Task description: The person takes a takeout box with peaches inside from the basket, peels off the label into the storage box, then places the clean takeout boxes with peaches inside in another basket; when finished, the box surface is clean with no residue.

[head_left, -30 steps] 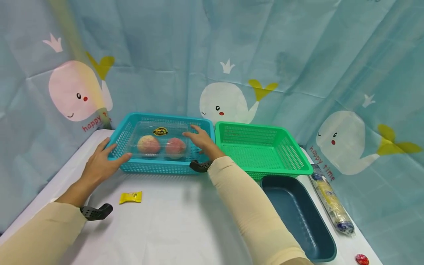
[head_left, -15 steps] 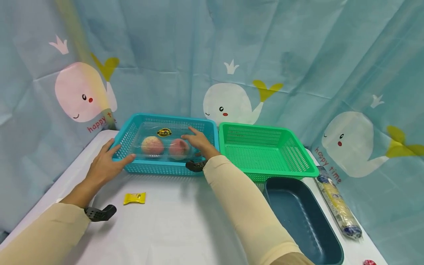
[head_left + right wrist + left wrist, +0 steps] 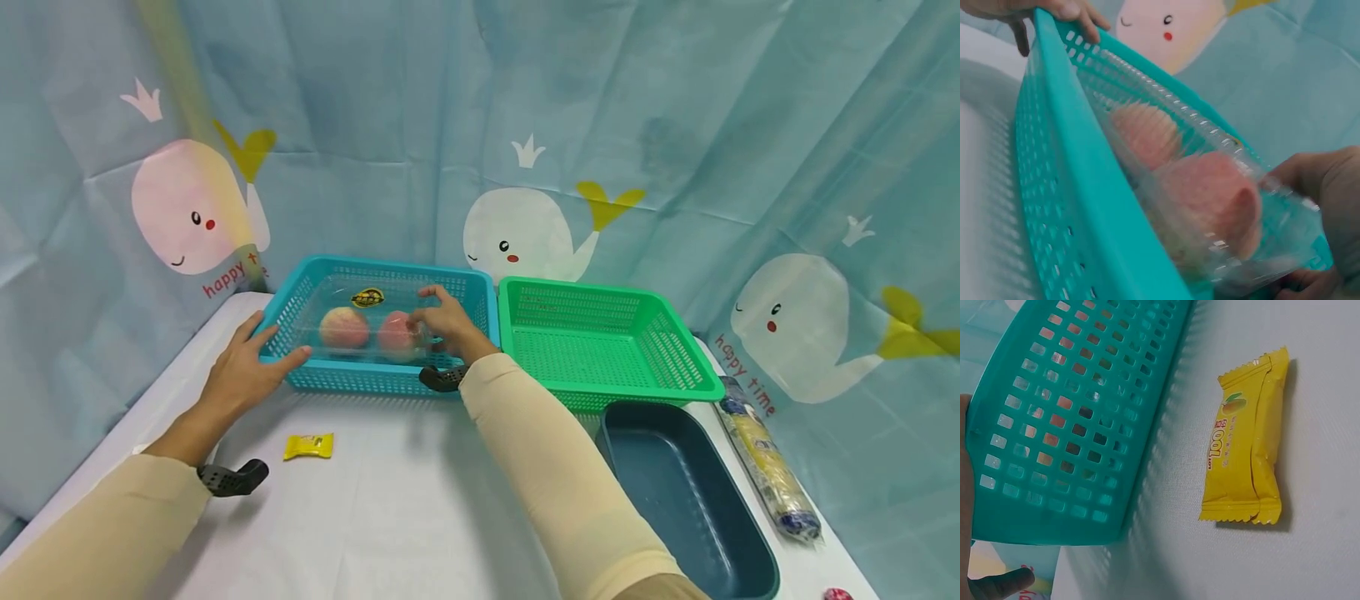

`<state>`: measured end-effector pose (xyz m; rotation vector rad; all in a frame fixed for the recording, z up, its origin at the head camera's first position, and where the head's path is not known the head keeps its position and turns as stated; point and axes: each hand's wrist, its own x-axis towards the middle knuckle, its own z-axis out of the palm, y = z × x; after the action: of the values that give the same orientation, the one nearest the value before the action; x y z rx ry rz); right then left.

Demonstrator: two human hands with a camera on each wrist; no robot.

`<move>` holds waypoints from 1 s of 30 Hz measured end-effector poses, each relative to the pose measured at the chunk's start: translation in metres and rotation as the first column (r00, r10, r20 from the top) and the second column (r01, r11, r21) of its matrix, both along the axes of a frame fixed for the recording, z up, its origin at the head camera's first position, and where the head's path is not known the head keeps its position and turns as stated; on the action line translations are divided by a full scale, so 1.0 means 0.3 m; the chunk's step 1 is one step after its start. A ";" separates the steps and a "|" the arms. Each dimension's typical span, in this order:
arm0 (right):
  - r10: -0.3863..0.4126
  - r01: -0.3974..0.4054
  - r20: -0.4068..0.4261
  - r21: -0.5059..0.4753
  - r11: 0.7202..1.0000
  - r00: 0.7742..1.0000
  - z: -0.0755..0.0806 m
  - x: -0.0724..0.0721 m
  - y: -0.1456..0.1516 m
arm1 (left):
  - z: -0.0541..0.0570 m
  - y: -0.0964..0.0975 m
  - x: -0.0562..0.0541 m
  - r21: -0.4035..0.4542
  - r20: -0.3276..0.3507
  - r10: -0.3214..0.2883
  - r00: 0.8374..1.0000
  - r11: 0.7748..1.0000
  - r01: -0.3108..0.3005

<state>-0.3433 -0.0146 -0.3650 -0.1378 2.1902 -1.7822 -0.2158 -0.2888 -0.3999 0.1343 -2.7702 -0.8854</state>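
One pink whale [image 3: 191,207] smiles from the pale blue curtain [image 3: 375,125] at our far left. Below it we see the left hand [image 3: 243,371], cream-sleeved, its grip spread wide, with fingers touching the rim at the left front corner of a blue perforated plastic basket [image 3: 375,381] and the thumb held apart from them. Near that arm, in front of the basket, a yellow LOT 100 mango sweet [image 3: 308,446] lies on the white surface [image 3: 390,517].

Inside the blue basket we find a clear plastic box [image 3: 372,313] with a black-and-yellow sticker [image 3: 367,297] on it. Two fruits sit in the box side by side: a yellowish-pink peach [image 3: 344,327] on the left, a redder peach [image 3: 394,335] on the right. At the box's right end is the right hand [image 3: 450,323]; its grip is narrow and holds that end, with fingers at the upper edge and others lower down, partly hidden from us.

Just beside the blue basket stands a green perforated basket [image 3: 577,362]. In front of it we see a dark blue plastic tub [image 3: 675,475], partly behind the right sleeve [image 3: 555,475]. Farther right, along the curtain, lies a long clear packet [image 3: 768,471] with yellowish contents and blue ends. A red wrapped piece [image 3: 837,594] is cut off by our lower edge.
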 end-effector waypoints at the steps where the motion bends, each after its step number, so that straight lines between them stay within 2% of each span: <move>1: 0.008 -0.008 0.000 -0.026 1.000 1.000 0.000 0.002 -0.002 | 0.000 0.000 0.000 0.000 0.003 0.003 1.000 1.000 -0.003; 4: 0.014 -0.016 -0.014 -0.086 0.996 1.000 0.003 0.013 -0.007 | -0.001 0.000 -0.002 0.002 0.011 0.009 1.000 1.000 -0.009; 10: -0.026 0.020 -0.030 -0.195 0.981 0.999 0.016 0.038 -0.001 | 0.005 0.004 -0.002 0.013 0.029 0.012 1.000 1.000 -0.013; 16: -0.044 0.029 -0.055 -0.236 0.971 0.998 0.045 0.068 0.037 | 0.005 0.002 -0.001 0.017 0.022 0.008 1.000 1.000 -0.009; 21: -0.085 0.061 -0.064 -0.308 0.950 0.994 0.089 0.091 0.079 | 0.006 0.004 -0.002 0.025 0.029 0.017 0.999 1.000 -0.017; 24: -0.084 0.052 -0.075 -0.352 0.935 0.994 0.121 0.113 0.109 | 0.009 0.004 -0.001 0.023 0.030 0.023 0.999 0.999 -0.024; 30: -0.059 0.023 -0.075 -0.412 0.911 0.995 0.178 0.186 0.185 | 0.015 0.006 0.004 0.015 0.035 0.025 0.999 1.000 -0.026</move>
<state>-0.2875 0.0410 -0.3117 -0.2681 1.8480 -2.2804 -0.2146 -0.2870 -0.3954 0.1887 -2.7879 -0.9063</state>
